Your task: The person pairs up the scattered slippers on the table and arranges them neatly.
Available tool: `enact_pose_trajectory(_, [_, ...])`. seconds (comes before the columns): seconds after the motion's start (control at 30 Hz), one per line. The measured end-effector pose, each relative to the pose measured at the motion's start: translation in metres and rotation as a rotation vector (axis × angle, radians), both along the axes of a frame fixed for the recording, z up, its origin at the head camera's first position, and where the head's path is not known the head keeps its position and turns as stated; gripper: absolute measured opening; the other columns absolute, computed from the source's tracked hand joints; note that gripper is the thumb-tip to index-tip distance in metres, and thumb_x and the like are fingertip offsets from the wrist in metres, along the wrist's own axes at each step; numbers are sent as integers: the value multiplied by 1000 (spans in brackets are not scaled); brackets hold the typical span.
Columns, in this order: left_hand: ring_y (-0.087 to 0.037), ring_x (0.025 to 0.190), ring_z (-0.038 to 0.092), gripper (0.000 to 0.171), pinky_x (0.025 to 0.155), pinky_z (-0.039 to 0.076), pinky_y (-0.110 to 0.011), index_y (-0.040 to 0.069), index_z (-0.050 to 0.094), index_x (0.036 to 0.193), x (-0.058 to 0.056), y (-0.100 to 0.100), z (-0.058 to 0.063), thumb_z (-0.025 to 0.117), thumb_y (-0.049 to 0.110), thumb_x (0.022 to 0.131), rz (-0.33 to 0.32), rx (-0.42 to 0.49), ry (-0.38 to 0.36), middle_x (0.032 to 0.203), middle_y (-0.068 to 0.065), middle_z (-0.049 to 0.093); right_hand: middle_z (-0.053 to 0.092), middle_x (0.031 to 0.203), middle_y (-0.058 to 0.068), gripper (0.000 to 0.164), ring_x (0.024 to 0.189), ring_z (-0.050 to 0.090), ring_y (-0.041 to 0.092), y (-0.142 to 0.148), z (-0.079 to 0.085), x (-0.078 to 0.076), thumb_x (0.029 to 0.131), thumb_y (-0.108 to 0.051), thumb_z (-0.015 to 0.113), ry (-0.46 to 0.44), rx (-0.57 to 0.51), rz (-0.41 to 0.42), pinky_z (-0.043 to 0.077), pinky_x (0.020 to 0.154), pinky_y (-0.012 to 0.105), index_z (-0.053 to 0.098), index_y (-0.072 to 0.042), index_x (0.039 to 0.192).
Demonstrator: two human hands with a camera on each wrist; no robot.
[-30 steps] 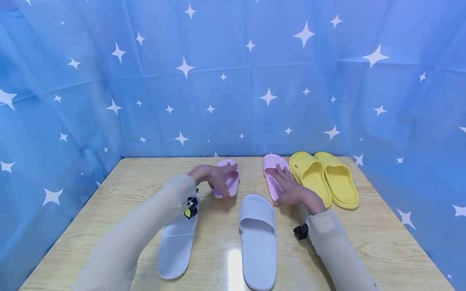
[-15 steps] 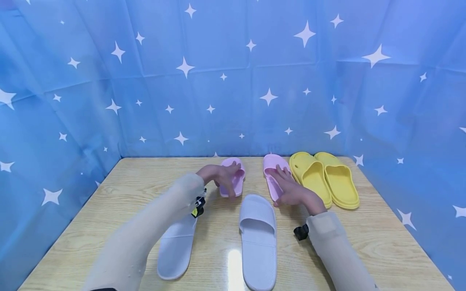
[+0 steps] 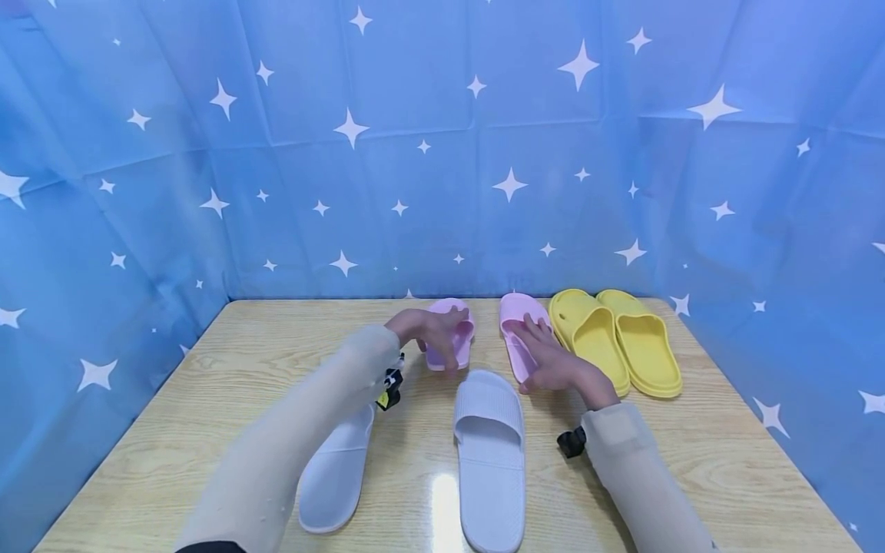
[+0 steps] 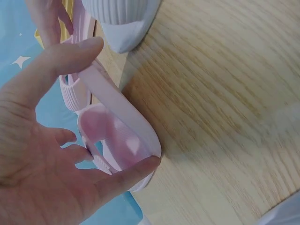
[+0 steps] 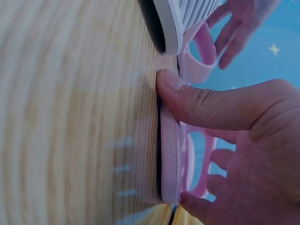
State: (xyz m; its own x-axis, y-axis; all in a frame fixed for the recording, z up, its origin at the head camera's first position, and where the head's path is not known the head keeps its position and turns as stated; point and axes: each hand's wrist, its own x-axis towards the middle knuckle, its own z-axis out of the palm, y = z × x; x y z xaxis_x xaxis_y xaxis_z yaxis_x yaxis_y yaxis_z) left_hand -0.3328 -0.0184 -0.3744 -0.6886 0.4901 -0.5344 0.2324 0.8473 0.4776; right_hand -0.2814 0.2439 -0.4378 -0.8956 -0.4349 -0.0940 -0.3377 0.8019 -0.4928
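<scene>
At the back of the table, my left hand (image 3: 434, 330) holds the left pink slipper (image 3: 445, 305). In the left wrist view its thumb and index finger span the heel end of that slipper (image 4: 126, 112). To the right, the other pink slipper (image 3: 515, 307) lies under my right hand (image 3: 553, 365), toe toward the curtain. The right wrist view has the thumb against one side of its sole (image 5: 171, 164) and the fingertips at the far side. A gap separates the two pink slippers. My hands partly cover both.
Two yellow clogs (image 3: 646, 349) stand side by side at the back right, close to the right pink slipper. Nearer lie two pale grey-lavender slippers, one in the middle (image 3: 491, 491) and one at left (image 3: 335, 484), partly under my left sleeve. A blue star curtain (image 3: 429, 192) backs the table.
My left hand has slid the left pink slipper to the right, closer to the other pink one. The right hand and its slipper have stayed put.
</scene>
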Motion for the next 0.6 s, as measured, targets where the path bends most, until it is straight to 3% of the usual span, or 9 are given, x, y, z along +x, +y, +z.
enact_pose_trajectory(0.33, [-35, 161, 16, 136, 115, 46, -53, 32, 0, 168, -2, 11, -5, 94, 22, 70, -2, 41, -6, 175, 0, -17, -6, 171, 29, 114, 156, -10, 56, 1, -2, -1, 77, -9, 87, 19, -4, 12, 3, 122, 75, 17, -12, 166])
enact_pose_trajectory(0.6, [-33, 161, 16, 132, 114, 47, -52, 36, 3, 167, -3, 21, -6, 93, 23, 72, 9, 26, 5, 175, 1, -17, -6, 171, 30, 113, 155, -10, 57, 1, -1, -2, 76, -10, 87, 21, -5, 18, 3, 122, 75, 19, -11, 166])
